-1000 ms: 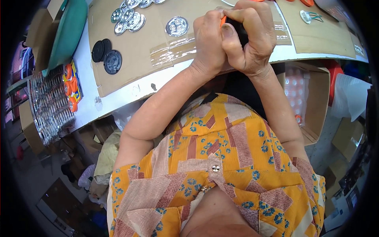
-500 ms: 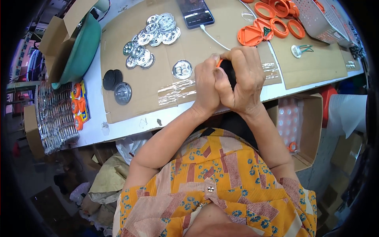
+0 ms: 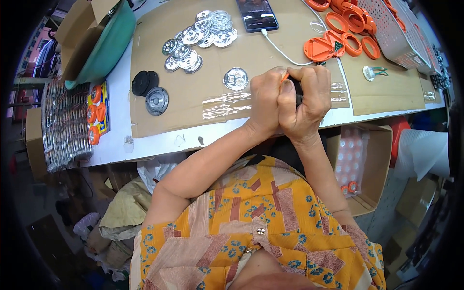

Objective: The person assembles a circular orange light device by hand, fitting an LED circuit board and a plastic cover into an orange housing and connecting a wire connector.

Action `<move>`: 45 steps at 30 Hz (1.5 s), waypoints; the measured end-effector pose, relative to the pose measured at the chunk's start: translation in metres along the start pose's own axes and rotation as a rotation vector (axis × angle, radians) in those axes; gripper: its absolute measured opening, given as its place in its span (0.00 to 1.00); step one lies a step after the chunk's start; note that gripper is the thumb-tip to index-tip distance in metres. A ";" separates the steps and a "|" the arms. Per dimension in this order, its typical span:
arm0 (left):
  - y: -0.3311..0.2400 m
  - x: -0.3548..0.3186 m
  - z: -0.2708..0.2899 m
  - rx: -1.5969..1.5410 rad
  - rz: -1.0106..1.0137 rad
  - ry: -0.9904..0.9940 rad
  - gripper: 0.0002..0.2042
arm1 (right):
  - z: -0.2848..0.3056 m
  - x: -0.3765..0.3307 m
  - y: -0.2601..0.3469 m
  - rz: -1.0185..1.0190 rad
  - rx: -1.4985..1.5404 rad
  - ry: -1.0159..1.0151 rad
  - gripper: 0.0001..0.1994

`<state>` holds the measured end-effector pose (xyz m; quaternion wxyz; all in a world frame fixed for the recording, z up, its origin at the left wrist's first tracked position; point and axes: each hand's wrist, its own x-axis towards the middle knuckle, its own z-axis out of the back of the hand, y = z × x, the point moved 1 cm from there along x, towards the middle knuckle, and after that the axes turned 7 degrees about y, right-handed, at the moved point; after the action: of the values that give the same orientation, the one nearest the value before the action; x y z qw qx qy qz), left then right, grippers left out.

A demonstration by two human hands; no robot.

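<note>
Orange-and-black part (image 3: 291, 83) clamped between two hands over the table's front edge.

Head view: left hand (image 3: 265, 99) and right hand (image 3: 309, 104) press together, fingers curled tight around the small part, mostly hidden. A single silver disc (image 3: 236, 78) lies just beside the left hand on the cardboard sheet (image 3: 164, 121); orange rings (image 3: 345, 34) and a phone (image 3: 257, 13) sit farther back.

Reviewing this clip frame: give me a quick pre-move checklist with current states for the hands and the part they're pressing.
1. Both hands on the part: left hand and right hand clasped together, ok.
2. Part identity: small orange and black part, mostly hidden, cannot tell.
3. Seating of the part: cannot tell.
4. Next blank within sight: single silver disc beside the hands, ok.
5. Phone cable away from the hands: not ok, it ends close to them.
</note>
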<state>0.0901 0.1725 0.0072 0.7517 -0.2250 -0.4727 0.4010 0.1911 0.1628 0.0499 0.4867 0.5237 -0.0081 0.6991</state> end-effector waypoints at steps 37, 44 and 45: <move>-0.035 -0.007 0.046 -0.863 0.593 0.056 0.15 | 0.037 -0.006 -0.001 -0.822 0.873 0.230 0.29; -0.037 -0.013 0.050 -0.914 0.612 0.074 0.14 | 0.037 -0.022 -0.009 -0.905 1.035 0.361 0.27; -0.036 -0.014 0.051 -0.913 0.615 0.074 0.14 | 0.038 -0.023 -0.008 -0.908 1.036 0.362 0.27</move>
<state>0.0551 0.1381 0.0487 0.4419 -0.6699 -0.4844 0.3484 0.2236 0.1318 0.0466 0.4120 0.5149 0.6252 0.4173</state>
